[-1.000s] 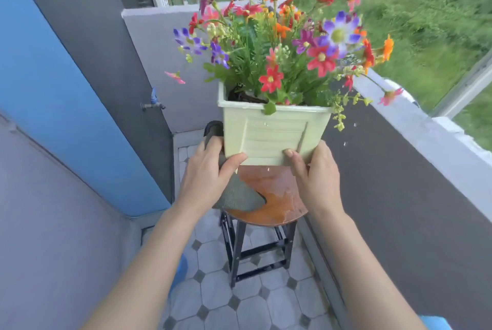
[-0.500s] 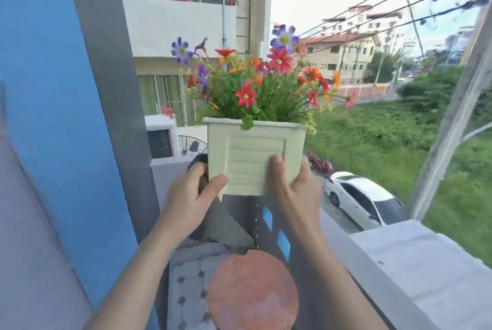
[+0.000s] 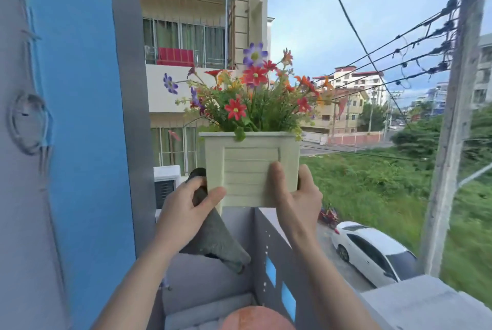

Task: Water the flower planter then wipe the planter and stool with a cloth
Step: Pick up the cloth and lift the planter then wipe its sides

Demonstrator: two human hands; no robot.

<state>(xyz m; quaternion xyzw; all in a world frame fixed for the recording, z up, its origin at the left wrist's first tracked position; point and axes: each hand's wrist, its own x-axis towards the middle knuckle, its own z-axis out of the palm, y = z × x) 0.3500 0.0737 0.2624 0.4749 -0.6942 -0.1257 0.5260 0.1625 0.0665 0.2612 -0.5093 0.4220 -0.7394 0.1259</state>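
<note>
Lifting pale green square plastic planter (image 3: 250, 170) higher above round rust-brown stool (image 3: 257, 319); left hand (image 3: 183, 212) grasping planter plus grey cloth (image 3: 215, 239), right hand (image 3: 295, 194) grasping planter, freeing stool for wiping

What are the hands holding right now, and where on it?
Both hold the planter near its base: left hand at the lower left corner, with the cloth pinched too; right hand at the lower right.

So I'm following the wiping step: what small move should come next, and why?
Probably wipe the stool seat, or set the planter back down first. Both hands hold it aloft, the left hand also pinching the cloth, leaving the seat bare.
</note>
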